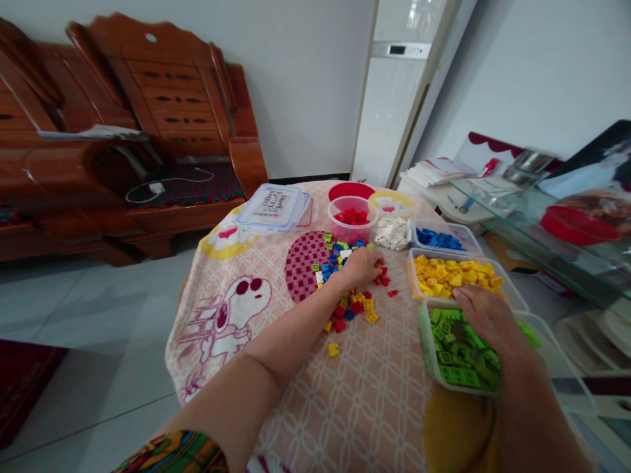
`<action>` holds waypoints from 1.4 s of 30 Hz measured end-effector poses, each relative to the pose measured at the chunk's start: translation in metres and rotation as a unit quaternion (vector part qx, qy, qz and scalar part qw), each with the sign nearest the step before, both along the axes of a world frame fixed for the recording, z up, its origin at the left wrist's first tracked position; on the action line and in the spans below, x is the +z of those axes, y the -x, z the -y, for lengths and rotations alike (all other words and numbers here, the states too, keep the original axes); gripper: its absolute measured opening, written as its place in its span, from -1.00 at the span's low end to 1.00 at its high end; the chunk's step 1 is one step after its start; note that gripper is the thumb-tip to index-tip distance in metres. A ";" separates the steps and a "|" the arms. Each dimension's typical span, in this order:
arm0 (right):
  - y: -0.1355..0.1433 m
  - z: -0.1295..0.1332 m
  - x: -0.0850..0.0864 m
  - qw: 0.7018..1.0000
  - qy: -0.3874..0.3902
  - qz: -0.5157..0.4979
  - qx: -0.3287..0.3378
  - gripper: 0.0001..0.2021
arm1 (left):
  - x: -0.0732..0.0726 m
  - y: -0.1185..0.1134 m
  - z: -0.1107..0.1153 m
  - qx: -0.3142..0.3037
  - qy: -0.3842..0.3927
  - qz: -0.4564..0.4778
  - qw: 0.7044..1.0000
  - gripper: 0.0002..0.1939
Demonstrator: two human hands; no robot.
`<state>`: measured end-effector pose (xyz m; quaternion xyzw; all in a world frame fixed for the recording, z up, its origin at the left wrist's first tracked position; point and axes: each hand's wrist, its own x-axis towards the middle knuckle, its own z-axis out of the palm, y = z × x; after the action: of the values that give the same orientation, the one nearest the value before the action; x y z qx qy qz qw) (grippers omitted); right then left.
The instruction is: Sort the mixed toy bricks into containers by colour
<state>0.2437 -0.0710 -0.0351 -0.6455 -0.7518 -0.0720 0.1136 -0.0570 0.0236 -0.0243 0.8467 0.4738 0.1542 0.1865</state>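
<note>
My left hand (pixel 363 268) reaches into a mixed pile of toy building bricks (pixel 351 303) on the table, its fingers curled down among red, blue, yellow, green and white pieces. Whatever those fingers grip is hidden. My right hand (pixel 486 314) hangs over the border between the tub of yellow bricks (pixel 434 276) and the tub of green bricks (pixel 456 348). Its fingertips are near the yellow bricks, slightly blurred and mostly hidden. A single yellow brick (pixel 334 349) lies apart from the pile, nearer me.
Red bricks fill a round tub (pixel 352 220) behind the pile, beside a heap of white bricks (pixel 393 233) and a tub of blue bricks (pixel 440 239). Stacked plastic lids (pixel 273 209) lie at the back left. A cluttered glass table (pixel 552 230) stands right, a wooden bench (pixel 172 98) behind.
</note>
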 end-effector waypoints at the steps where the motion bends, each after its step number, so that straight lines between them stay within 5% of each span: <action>1: 0.000 0.000 0.000 1.000 0.001 0.000 -0.001 -0.64 | 0.000 0.000 0.000 -0.004 0.003 0.015 1.000 -0.70; 15: 0.003 0.000 0.002 1.000 0.012 0.009 -0.008 -0.65 | 0.001 -0.006 0.001 -0.061 0.018 0.184 0.981 -0.68; 24: 0.004 0.001 0.004 1.000 0.014 0.003 -0.010 -0.63 | -0.004 -0.042 0.030 -0.109 -0.002 0.253 0.961 -0.72; 33: 0.004 0.001 0.003 1.000 0.007 -0.007 -0.005 -0.63 | -0.013 -0.052 0.036 -0.182 0.026 0.304 0.935 -0.51; 37: 0.004 0.001 0.003 1.000 0.010 -0.008 -0.013 -0.64 | -0.007 -0.043 0.030 -0.161 0.020 0.301 0.940 -0.54; 42: 0.005 0.001 0.006 1.000 0.016 -0.010 -0.008 -0.66 | 0.004 -0.016 0.007 -0.037 -0.024 0.238 0.970 -0.57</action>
<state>0.2388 -0.0720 -0.0293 -0.6538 -0.7466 -0.0544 0.1103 -0.0412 0.0163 -0.0201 0.8069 0.3805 0.3554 0.2788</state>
